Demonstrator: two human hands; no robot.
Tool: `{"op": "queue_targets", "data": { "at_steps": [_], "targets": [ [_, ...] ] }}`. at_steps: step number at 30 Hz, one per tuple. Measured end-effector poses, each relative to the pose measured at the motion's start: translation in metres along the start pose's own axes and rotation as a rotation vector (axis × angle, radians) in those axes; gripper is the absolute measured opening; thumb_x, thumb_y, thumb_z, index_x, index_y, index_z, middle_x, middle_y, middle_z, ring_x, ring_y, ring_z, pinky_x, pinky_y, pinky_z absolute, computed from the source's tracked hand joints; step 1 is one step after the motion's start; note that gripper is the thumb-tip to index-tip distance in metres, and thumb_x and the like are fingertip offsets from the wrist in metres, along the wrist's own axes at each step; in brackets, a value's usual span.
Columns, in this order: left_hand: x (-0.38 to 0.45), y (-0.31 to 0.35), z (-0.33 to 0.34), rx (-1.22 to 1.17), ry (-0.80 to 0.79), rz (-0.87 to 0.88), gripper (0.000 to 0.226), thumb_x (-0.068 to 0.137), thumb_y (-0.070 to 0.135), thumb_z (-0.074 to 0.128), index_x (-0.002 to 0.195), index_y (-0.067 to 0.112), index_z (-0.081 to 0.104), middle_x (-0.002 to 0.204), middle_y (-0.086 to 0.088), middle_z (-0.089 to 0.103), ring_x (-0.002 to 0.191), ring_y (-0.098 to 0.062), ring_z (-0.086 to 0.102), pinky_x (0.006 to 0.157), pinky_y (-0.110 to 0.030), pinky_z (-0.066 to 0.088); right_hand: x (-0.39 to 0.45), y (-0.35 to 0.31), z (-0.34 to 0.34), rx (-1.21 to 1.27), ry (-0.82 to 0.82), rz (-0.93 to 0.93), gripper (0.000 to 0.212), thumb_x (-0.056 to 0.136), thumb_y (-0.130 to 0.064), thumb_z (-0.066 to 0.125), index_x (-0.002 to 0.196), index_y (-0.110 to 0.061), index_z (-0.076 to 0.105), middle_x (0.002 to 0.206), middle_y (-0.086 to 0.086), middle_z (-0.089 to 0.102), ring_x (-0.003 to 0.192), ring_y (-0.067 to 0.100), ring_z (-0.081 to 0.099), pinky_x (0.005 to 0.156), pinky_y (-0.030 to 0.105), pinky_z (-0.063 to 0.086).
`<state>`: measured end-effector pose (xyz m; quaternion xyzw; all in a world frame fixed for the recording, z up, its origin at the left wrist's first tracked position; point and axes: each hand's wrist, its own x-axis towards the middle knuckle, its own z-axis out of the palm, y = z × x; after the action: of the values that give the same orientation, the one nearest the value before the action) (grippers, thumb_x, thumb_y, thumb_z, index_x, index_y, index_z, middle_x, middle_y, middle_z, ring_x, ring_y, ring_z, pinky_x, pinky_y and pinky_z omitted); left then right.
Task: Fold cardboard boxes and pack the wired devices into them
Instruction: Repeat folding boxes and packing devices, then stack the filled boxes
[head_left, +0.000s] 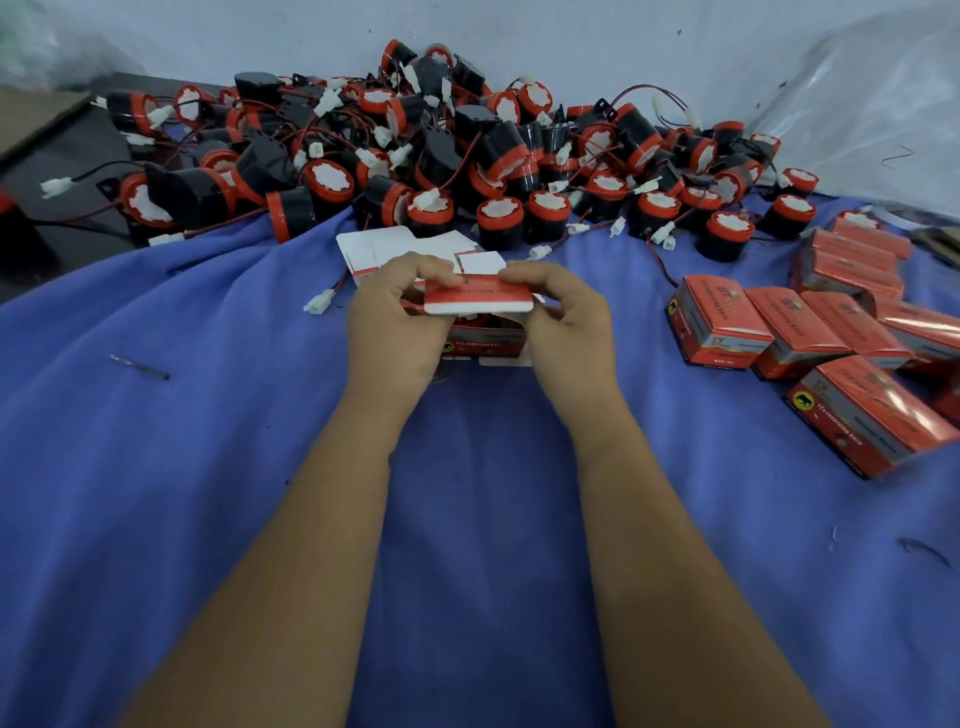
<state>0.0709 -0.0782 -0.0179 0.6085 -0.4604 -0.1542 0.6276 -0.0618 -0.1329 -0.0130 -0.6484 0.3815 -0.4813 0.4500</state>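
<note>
Both grips clenched: left hand (395, 312) & right hand (561, 317) pinching small red-and-white cardboard box (480, 304) at opp. ends, steadying white flap for tucking. Heap of black-and-red wired devices (467, 156) just beyond grip, handy for next pick.

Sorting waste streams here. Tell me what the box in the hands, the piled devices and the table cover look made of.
Box: thin printed cardboard, glossy red outside, plain white inside its flaps. Devices: likely moulded plastic, black bodies with red rims, thin insulated wires ending in white plastic connectors. Table cover: soft blue fabric, matte, judging by its wrinkles and folds.
</note>
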Motion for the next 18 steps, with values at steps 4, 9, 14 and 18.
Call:
{"op": "queue_targets", "data": {
  "at_steps": [4,9,14,18],
  "targets": [
    [0.006,0.004,-0.011,-0.123,-0.115,-0.164,0.035,0.093,-0.007,0.051,0.095,0.019,0.074,0.12,0.007,0.068,0.107,-0.002,0.063,0.077,-0.014,0.053,0.0,-0.001,-0.008,0.205,-0.012,0.107,0.044,0.088,0.012,0.037,0.094,-0.011,0.075,0.12,0.002,0.068,0.108,0.006,0.061,0.077,0.016,0.053],
    [0.003,0.003,-0.02,-0.071,-0.247,-0.09,0.028,0.097,0.006,0.052,0.107,0.022,0.072,0.13,0.011,0.061,0.112,0.01,0.054,0.087,-0.009,0.048,-0.002,-0.001,-0.011,0.172,-0.079,0.107,0.029,0.093,0.0,0.049,0.094,-0.015,0.074,0.121,-0.003,0.066,0.113,0.009,0.06,0.084,0.021,0.054],
    [0.002,-0.002,-0.019,0.192,-0.282,0.072,0.031,0.09,0.008,0.067,0.112,0.03,0.066,0.129,0.012,0.056,0.11,0.024,0.042,0.095,-0.002,0.034,-0.004,0.002,-0.012,-0.059,-0.128,0.07,0.033,0.092,-0.005,0.049,0.109,-0.028,0.065,0.121,-0.004,0.059,0.109,0.014,0.058,0.081,0.025,0.056],
    [0.003,-0.005,-0.023,0.266,-0.302,0.111,0.04,0.086,0.013,0.074,0.123,0.027,0.066,0.134,0.016,0.053,0.122,0.007,0.04,0.103,-0.007,0.028,-0.002,0.003,-0.018,0.028,-0.206,0.099,0.052,0.09,-0.001,0.051,0.13,-0.034,0.056,0.131,-0.011,0.055,0.115,0.005,0.055,0.079,0.015,0.052]
  ]
}}
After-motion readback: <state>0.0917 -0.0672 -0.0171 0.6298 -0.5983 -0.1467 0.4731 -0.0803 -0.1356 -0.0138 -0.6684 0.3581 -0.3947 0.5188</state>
